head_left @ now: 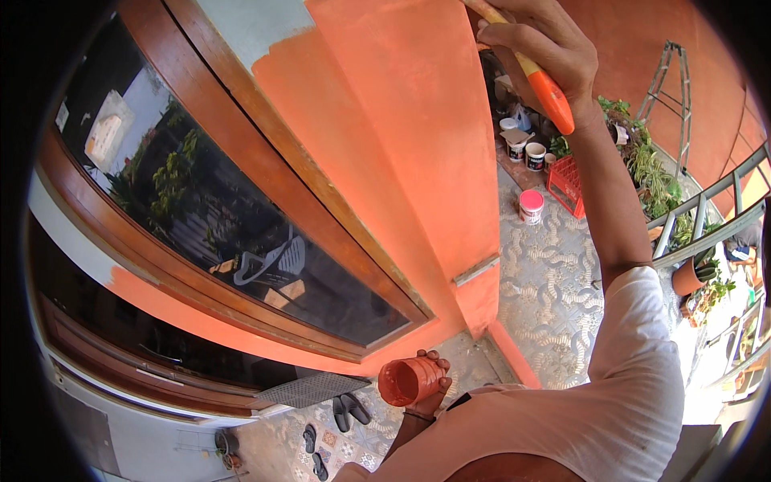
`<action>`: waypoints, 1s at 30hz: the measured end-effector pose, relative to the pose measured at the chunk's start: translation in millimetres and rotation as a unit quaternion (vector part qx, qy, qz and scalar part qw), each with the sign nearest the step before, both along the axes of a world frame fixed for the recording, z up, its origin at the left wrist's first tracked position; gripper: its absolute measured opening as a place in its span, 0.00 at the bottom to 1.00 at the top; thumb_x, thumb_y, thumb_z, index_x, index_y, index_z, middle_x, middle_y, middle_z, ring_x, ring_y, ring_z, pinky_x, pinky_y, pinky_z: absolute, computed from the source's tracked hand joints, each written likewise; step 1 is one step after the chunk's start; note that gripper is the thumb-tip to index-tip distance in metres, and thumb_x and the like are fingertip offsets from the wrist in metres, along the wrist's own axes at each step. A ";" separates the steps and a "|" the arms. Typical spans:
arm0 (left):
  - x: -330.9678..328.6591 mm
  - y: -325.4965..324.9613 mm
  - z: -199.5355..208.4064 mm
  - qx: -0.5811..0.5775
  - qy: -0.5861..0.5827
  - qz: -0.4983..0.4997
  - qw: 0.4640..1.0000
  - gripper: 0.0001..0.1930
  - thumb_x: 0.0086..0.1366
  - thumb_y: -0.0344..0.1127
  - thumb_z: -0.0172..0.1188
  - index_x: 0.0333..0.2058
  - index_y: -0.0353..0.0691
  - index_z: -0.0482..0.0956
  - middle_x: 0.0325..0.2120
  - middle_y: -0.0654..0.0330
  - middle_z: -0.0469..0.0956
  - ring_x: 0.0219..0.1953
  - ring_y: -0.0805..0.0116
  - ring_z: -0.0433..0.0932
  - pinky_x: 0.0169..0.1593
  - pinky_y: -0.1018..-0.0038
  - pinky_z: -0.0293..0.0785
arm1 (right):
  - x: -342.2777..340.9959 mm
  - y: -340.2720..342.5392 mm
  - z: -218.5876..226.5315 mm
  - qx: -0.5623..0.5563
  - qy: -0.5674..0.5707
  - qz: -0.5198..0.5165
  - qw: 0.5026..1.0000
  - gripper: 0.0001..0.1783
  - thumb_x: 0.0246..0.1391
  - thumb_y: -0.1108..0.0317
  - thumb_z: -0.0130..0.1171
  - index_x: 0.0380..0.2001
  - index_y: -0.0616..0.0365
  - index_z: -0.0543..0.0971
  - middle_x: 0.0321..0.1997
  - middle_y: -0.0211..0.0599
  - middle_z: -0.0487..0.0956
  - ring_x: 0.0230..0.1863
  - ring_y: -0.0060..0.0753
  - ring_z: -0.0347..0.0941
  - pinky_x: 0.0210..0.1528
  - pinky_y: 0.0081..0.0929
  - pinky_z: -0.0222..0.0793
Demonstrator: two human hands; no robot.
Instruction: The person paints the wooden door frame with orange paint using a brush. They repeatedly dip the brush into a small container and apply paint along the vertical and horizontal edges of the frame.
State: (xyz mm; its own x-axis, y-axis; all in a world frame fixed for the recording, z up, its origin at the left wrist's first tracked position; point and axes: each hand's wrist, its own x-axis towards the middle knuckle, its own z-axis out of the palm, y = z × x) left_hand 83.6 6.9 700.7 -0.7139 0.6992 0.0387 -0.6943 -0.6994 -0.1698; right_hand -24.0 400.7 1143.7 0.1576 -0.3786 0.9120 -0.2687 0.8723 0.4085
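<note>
Up at the top edge, my right hand is closed round a paintbrush with a yellow handle and an orange end. The bristle end is out of view beyond the top edge. Beside it stands an orange-painted wall, where a pale grey patch shows at the upper left. Low in the middle, my left hand grips a small paint cup, coated orange and tilted with its mouth toward the left.
A wood-framed window fills the left. Paint buckets, a red crate and plants stand on the patterned floor. A green metal ladder is at the right. Dark sandals lie below.
</note>
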 end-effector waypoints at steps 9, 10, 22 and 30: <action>6.8 -6.0 -1.7 0.037 -0.003 0.010 0.999 0.28 0.71 0.53 0.62 0.62 0.44 0.76 0.59 0.54 0.73 0.64 0.48 0.69 0.56 0.47 0.77 | -8.0 -43.8 -125.3 0.152 -0.187 -0.006 0.970 0.10 0.44 0.70 0.68 0.30 0.48 0.77 0.54 0.29 0.82 0.50 0.35 0.81 0.45 0.33 0.78; 3.4 -4.9 -6.2 0.040 0.001 0.004 0.999 0.28 0.70 0.53 0.62 0.62 0.44 0.76 0.59 0.54 0.73 0.64 0.48 0.69 0.56 0.47 0.77 | 3.1 -40.0 -127.9 0.155 -0.252 0.027 0.955 0.10 0.44 0.71 0.68 0.31 0.48 0.78 0.54 0.28 0.82 0.49 0.34 0.81 0.44 0.33 0.78; 7.1 2.1 -1.5 0.019 -0.002 0.000 1.000 0.27 0.68 0.53 0.63 0.60 0.47 0.76 0.57 0.59 0.73 0.63 0.54 0.69 0.52 0.50 0.75 | -13.5 28.3 8.3 -0.130 -0.292 0.276 0.906 0.06 0.58 0.81 0.65 0.38 0.62 0.85 0.44 0.36 0.86 0.46 0.30 0.84 0.49 0.29 0.80; 1.3 -0.2 -3.3 0.040 0.014 0.004 0.999 0.28 0.69 0.53 0.64 0.61 0.43 0.77 0.59 0.55 0.74 0.64 0.51 0.69 0.56 0.49 0.78 | -31.5 -28.0 2.6 -0.277 -0.216 0.532 0.771 0.07 0.58 0.80 0.67 0.40 0.62 0.85 0.44 0.35 0.85 0.47 0.29 0.84 0.51 0.27 0.80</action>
State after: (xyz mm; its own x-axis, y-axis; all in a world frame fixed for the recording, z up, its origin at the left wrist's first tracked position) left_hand 84.9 6.7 697.4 -0.7173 0.6872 0.1147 -0.6939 -0.6899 -0.2061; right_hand -55.5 372.7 1146.2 -0.2537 0.2204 0.9418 -0.9585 0.0737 -0.2755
